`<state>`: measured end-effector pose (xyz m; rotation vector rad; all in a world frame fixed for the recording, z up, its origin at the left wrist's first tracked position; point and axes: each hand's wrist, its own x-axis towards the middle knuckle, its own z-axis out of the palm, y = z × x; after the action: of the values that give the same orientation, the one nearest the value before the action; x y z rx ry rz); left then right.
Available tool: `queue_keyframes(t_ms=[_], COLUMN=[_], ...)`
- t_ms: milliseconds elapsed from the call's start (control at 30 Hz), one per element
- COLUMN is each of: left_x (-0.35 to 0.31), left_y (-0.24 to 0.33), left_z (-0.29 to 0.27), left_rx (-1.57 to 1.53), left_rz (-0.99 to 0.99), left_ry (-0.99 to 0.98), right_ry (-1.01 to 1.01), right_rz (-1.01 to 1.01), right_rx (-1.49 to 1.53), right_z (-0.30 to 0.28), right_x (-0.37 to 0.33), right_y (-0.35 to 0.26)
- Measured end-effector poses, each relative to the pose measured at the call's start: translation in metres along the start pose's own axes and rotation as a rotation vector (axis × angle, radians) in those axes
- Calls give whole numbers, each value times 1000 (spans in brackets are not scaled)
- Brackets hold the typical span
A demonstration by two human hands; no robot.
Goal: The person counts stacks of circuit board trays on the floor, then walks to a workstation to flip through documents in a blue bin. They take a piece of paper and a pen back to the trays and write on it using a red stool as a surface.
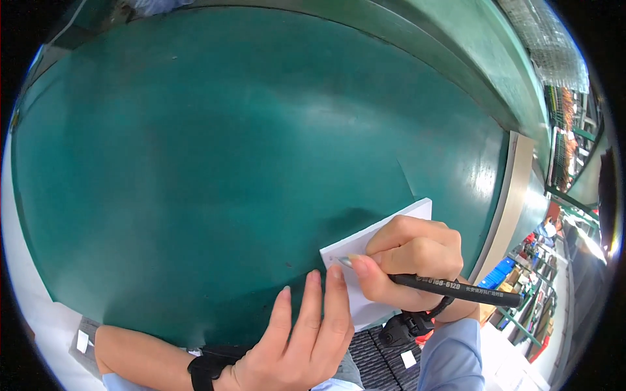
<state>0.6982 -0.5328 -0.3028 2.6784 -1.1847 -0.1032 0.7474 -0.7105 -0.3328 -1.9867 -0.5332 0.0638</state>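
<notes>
A black pen (460, 287) is gripped in my right hand (417, 254), fingers pinched round its barrel. Its silver tip meets a white paper pad (362, 305) near the upper left corner, where a small faint mark shows. The pad lies tilted at the table's near edge, and my right hand covers much of it. My left hand (303, 342) rests palm down with its fingers stretched out and slightly apart. The fingertips of that hand lie along the pad's left side, one close to the pen tip.
A green tabletop (215, 163) spreads beyond the pad, with a raised green ledge (450, 52) along its far right. A beige strip (505, 202) borders its right side. Shelves with blue bins (499, 270) stand farther right. Clear plastic wrap (551, 42) sits at the upper right.
</notes>
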Motion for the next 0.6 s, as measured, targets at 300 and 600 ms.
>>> queue_keyframes(t_ms=[300, 600], left_x=[6, 10], left_y=[28, 26], left_z=[34, 25], left_rx=[-22, 26], left_rz=[-123, -19], left_ry=[264, 101], right_ry=[283, 728], right_rz=[283, 225], right_rx=[-205, -141], right_z=[-43, 50], right_x=[-46, 1], right_y=[24, -18])
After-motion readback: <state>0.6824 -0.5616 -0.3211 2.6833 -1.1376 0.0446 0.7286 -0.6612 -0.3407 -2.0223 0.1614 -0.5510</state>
